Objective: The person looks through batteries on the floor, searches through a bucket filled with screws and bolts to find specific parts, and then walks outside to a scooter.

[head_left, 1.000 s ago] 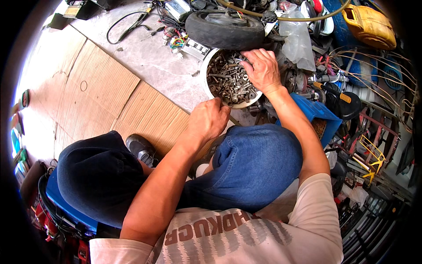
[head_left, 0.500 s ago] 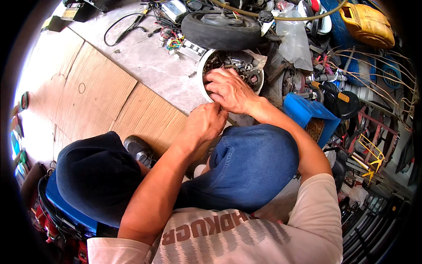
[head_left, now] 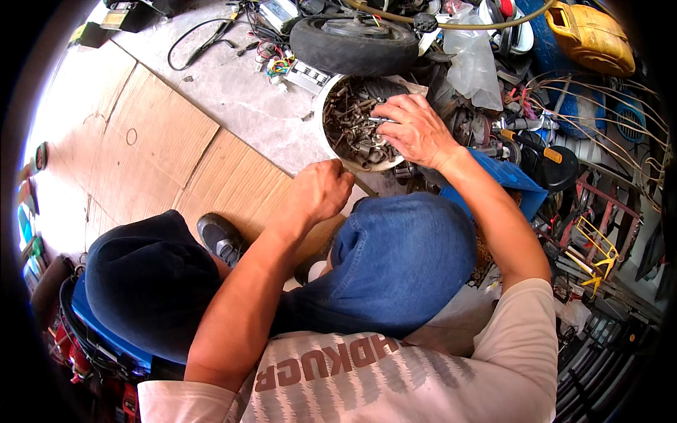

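Note:
A round white bucket (head_left: 384, 167) full of loose metal hardware (head_left: 349, 113), with bolts and small fittings among it, stands in front of me. My right hand (head_left: 421, 130) is over its right side, fingers curled, with a small silvery metal part (head_left: 381, 119) at the fingertips. What exactly that part is, I cannot tell. Just outside the bucket's near-left rim, my left hand (head_left: 323, 189) is closed in a fist, knuckles up. Its fingertips are turned away, so anything inside it is hidden.
Flattened cardboard (head_left: 155, 134) covers the floor at left. Behind the bucket lies a black tyre (head_left: 352, 46), beside wires and a metal-cased unit (head_left: 310, 76). A blue bin (head_left: 504, 176), a yellow jug (head_left: 591, 39) and piled parts crowd the right side. My bent knee (head_left: 409, 261) is close to the bucket.
My right hand has moved right and up out of the bucket's left part, uncovering the hardware there. My left hand has shifted slightly left, away from the right hand.

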`<act>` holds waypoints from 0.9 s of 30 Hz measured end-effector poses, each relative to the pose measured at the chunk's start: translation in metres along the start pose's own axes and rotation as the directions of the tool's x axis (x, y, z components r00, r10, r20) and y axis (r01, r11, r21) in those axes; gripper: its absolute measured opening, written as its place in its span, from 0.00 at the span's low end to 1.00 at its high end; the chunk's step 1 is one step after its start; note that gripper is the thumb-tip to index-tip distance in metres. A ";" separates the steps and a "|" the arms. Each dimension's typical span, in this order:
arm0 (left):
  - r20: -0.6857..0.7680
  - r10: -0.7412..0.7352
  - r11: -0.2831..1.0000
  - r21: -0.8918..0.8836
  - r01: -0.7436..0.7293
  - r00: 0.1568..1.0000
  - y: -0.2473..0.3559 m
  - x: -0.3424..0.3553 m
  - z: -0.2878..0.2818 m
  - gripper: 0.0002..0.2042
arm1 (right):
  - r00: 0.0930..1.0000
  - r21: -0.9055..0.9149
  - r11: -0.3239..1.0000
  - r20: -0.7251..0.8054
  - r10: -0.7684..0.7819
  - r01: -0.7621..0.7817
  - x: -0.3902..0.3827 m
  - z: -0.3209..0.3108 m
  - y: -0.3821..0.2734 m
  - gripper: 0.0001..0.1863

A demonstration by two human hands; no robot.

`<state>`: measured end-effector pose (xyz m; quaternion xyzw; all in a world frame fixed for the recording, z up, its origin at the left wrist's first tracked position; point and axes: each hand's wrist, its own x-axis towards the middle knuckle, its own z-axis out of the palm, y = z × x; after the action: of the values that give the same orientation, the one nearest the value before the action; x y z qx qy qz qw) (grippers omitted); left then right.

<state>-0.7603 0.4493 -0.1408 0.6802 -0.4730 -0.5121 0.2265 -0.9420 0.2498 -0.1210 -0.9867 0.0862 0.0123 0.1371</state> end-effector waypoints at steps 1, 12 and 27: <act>0.000 -0.002 1.000 0.000 0.002 1.000 0.001 0.000 0.000 0.19 | 1.000 -0.020 1.000 -0.009 0.005 -0.005 -0.001 0.000 -0.001 0.04; 0.002 0.034 0.999 0.015 -0.035 0.999 0.002 0.002 0.007 0.19 | 0.962 -0.027 0.982 -0.206 0.179 -0.188 -0.009 -0.002 -0.014 0.05; -0.013 -0.002 1.000 0.026 0.002 1.000 0.001 0.002 0.005 0.19 | 0.998 0.026 0.998 -0.025 -0.054 0.055 0.007 0.015 -0.022 0.06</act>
<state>-0.7651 0.4476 -0.1430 0.6869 -0.4774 -0.5017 0.2202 -0.9310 0.2736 -0.1296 -0.9868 0.0612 -0.0044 0.1496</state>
